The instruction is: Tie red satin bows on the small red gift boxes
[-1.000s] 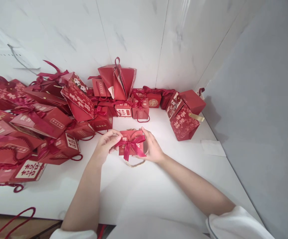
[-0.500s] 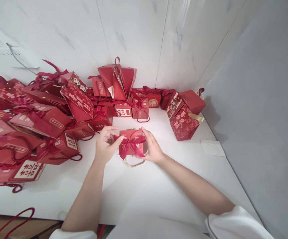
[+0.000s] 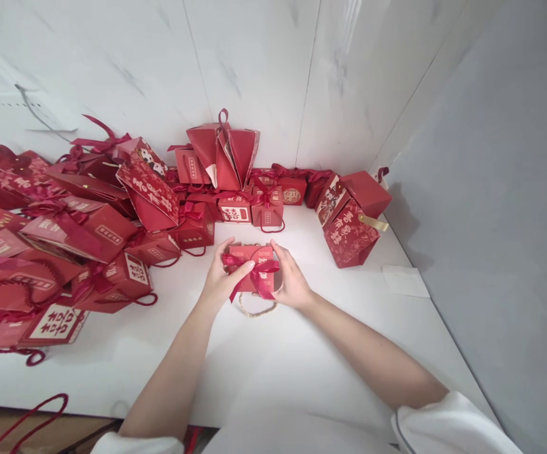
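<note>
A small red gift box with a dark-red ribbon bow on top is held between my two hands at the middle of the white table. My left hand grips its left side, the thumb lying on the ribbon near the knot. Wrapped round the right side is my right hand, with fingers at the far corner and thumb low at the near one. A twisted gold cord handle loops out in front of the box. The fingers behind and under the box are partly hidden.
Piled at the left are many red gift boxes with ribbons and cords. More boxes line the wall. A taller box stands at right beside a pale flat piece. A grey panel borders the table's right side.
My left hand has moved right and closed in on the box, its thumb now across the ribbon. The right hand stays in about the same place, and the box has shifted very little.
</note>
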A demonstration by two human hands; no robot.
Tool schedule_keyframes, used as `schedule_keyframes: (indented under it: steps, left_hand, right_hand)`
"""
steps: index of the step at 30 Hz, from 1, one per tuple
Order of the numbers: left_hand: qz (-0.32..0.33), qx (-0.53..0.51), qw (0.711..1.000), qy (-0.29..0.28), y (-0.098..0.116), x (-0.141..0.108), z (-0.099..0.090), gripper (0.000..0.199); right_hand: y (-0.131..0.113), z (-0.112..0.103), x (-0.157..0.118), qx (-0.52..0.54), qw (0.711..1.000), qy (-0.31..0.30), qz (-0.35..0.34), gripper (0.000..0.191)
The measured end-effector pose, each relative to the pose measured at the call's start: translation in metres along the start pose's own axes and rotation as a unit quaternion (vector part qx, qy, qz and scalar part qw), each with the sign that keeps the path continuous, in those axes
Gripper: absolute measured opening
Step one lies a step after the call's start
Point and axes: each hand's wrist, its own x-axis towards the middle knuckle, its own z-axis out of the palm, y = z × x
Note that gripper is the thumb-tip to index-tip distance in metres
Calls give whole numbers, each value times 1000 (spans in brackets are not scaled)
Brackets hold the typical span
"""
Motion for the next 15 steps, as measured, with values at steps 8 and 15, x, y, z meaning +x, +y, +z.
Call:
schedule_keyframes:
  steps: [8,15]
  left_hand:
    - [-36,-43,998,-29,1,5,-5,56]
    - [15,-52,999,3,-6,11,-15,48]
  right_hand:
    - [1,-2,-3,37,998,-21,48,120]
    - [0,-1,-3,47,997,-26,52,119]
